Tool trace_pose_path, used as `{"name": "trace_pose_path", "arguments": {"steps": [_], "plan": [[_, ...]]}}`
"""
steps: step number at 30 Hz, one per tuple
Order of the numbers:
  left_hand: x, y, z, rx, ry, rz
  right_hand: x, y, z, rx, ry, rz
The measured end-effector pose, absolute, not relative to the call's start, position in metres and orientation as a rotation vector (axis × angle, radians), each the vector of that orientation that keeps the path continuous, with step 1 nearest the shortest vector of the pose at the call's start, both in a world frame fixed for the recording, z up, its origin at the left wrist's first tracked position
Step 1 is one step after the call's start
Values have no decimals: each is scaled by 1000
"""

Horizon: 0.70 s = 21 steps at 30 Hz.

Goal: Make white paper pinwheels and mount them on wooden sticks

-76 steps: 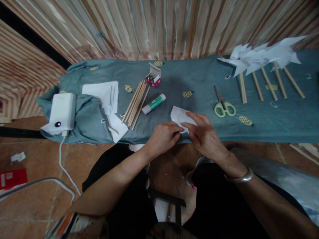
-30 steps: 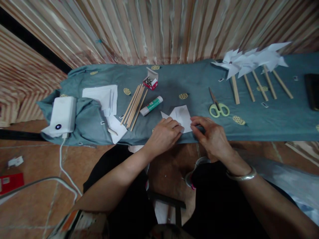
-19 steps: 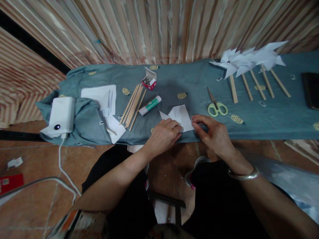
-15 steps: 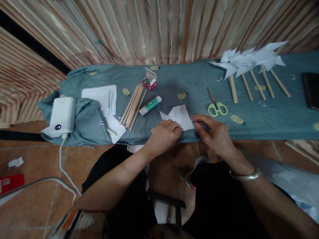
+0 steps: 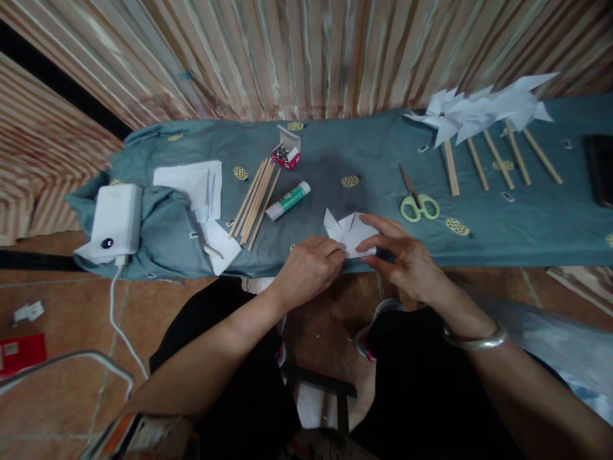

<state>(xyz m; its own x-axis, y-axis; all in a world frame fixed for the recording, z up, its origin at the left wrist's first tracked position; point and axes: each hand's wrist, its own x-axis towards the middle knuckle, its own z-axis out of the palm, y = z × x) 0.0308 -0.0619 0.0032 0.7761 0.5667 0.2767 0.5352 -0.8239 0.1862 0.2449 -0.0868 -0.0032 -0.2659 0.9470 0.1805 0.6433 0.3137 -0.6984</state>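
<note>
A cut sheet of white paper [image 5: 345, 231] lies near the front edge of the cloth-covered table, with pointed flaps standing up on its far side. My left hand [image 5: 313, 265] is closed on its near left part, the fingertips pressed together over the paper. From the right, my right hand [image 5: 407, 255] grips the same paper, index and middle fingers over it and the thumb at its near right corner. The fingers hide that corner. Beyond the left hand lies a glue stick [image 5: 288, 201]. Green-handled scissors [image 5: 417, 203] rest to the right, blades pointing away.
Wooden sticks [image 5: 253, 204] lie left of the glue stick, below an open box of pushpins [image 5: 286, 155]. Paper sheets [image 5: 184, 179] and a white power bank [image 5: 116, 219] with a cable are further left. Paper pinwheels [image 5: 472, 115] on sticks lie at the back right, near a dark phone [image 5: 598, 169].
My right hand has moved left from the paper's edge onto the paper. The paper's flaps now stand up and its far edge looks folded toward me. My left hand stays on it.
</note>
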Motion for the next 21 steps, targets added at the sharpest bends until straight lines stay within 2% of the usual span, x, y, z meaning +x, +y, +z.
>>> {"name": "trace_pose_path", "arguments": {"steps": [21], "plan": [[32, -66, -9, 2534, 896, 685, 237, -82, -12, -1489, -1895, 642]]}}
